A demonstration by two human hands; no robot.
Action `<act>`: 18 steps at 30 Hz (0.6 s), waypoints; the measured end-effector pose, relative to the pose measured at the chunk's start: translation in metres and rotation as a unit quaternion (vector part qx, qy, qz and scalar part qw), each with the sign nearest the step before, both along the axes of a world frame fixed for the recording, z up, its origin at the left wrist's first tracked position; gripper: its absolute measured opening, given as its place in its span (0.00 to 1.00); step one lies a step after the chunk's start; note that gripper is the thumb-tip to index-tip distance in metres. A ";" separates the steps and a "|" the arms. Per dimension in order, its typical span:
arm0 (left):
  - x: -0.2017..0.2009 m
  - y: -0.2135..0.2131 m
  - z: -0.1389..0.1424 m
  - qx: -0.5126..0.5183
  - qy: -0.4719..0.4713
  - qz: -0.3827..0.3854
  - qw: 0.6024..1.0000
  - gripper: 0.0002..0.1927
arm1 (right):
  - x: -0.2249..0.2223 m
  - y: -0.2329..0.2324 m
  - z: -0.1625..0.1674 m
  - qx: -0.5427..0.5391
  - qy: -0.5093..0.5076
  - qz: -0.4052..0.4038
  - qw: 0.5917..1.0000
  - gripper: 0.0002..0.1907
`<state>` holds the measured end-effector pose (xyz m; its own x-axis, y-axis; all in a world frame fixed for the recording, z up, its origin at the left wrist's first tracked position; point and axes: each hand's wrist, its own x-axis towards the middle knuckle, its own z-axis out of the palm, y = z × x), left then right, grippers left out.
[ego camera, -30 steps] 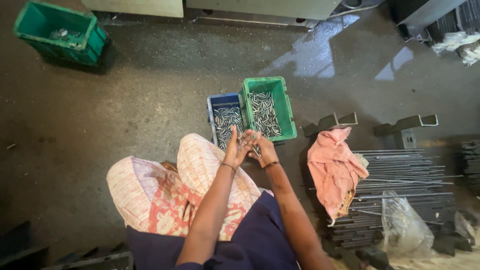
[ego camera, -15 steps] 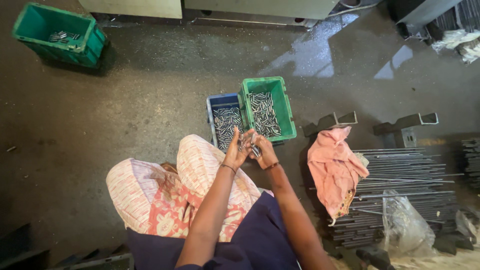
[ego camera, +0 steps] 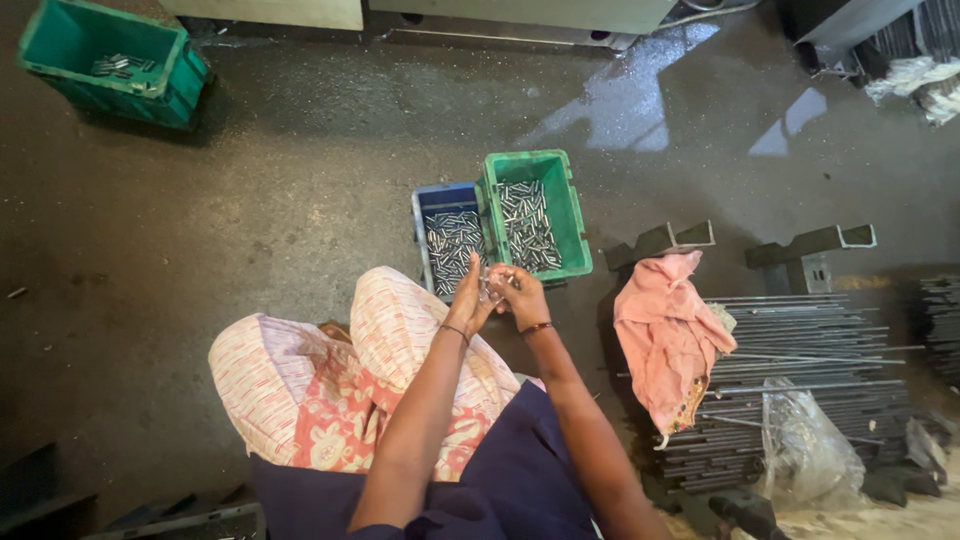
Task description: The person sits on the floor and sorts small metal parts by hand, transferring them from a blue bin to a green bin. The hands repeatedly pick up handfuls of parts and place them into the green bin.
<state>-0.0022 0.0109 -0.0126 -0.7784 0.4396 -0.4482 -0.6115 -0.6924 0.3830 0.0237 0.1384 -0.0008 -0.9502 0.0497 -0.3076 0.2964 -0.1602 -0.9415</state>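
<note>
My left hand (ego camera: 466,297) and my right hand (ego camera: 520,293) are pressed close together above my knee, and both hold small metal pins (ego camera: 494,283) between the fingers. Just beyond the hands stand a blue bin (ego camera: 434,200) and a green bin (ego camera: 524,165), side by side on the floor, each filled with several short metal pins. I sit on the floor in a pink patterned cloth (ego camera: 330,380).
A second green bin (ego camera: 95,55) with a few pins stands at the far left. On my right, a pink rag (ego camera: 665,335) lies over a stack of long metal rods (ego camera: 800,360), with a clear plastic bag (ego camera: 805,450) and metal brackets (ego camera: 810,245) nearby.
My hands have stayed together near the bins, with only small finger movements around the pins.
</note>
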 end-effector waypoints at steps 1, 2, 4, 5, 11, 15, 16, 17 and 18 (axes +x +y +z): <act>0.001 0.000 0.000 0.008 0.005 0.004 1.000 0.33 | 0.000 -0.003 -0.001 0.002 -0.004 -0.012 1.000 0.12; 0.001 0.000 0.001 0.015 0.012 0.010 1.000 0.33 | 0.000 -0.006 -0.001 0.002 -0.006 -0.022 1.000 0.11; 0.002 -0.002 0.001 0.006 0.013 0.008 1.000 0.33 | 0.002 -0.012 -0.003 -0.068 -0.004 -0.026 0.997 0.09; 0.002 -0.003 0.002 -0.010 0.007 0.000 1.000 0.33 | 0.002 -0.015 -0.003 -0.103 -0.003 -0.028 0.994 0.08; -0.001 -0.005 0.007 0.014 -0.008 0.014 1.000 0.33 | 0.002 -0.016 0.005 -0.153 -0.056 -0.024 0.986 0.08; 0.001 -0.003 0.009 0.011 0.021 0.026 0.999 0.32 | 0.001 -0.010 0.006 -0.020 -0.027 -0.007 0.999 0.09; 0.002 -0.003 0.009 0.003 0.020 0.020 1.000 0.31 | 0.001 -0.009 0.004 0.021 -0.006 -0.008 1.000 0.09; 0.002 -0.004 0.009 -0.006 0.021 0.013 1.000 0.30 | 0.001 -0.009 0.003 0.062 0.016 -0.010 0.998 0.09; 0.002 -0.004 0.008 -0.014 0.023 0.004 1.000 0.28 | 0.001 -0.010 0.002 0.069 0.000 -0.016 0.997 0.09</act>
<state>0.0001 0.0073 -0.0046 -0.8021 0.4213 -0.4232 -0.5871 -0.6861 0.4296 0.0244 0.1286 0.0010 -0.9475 0.1221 -0.2954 0.2928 -0.0390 -0.9554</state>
